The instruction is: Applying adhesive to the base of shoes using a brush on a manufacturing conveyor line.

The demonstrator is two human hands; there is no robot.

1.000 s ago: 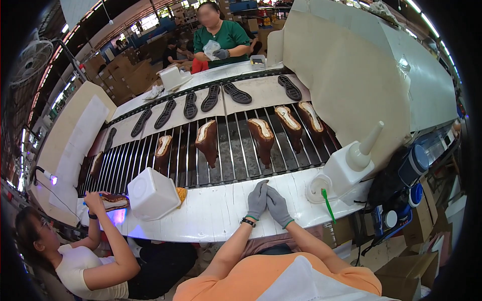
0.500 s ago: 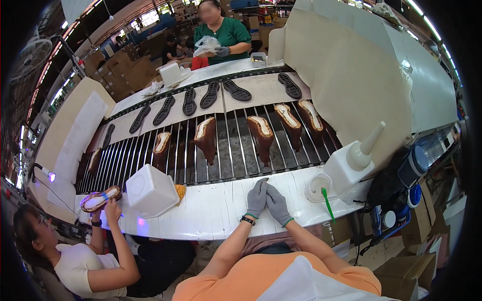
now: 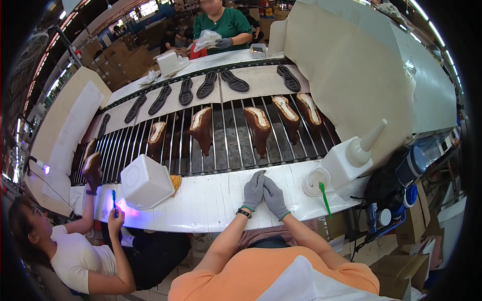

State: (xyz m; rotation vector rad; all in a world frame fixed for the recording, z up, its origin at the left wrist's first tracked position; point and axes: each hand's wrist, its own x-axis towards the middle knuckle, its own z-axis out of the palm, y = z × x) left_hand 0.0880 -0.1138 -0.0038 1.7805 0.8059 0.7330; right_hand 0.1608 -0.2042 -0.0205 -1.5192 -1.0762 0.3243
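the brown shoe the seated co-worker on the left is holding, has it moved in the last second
Yes. The brown shoe has gone up and away from the white box, to the left end of the roller conveyor.

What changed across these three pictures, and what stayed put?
The co-worker at lower left lifted a brown shoe from the white bench up to the roller conveyor. The shoes on the conveyor drifted slightly left. The left hand and right hand stayed resting together, empty.
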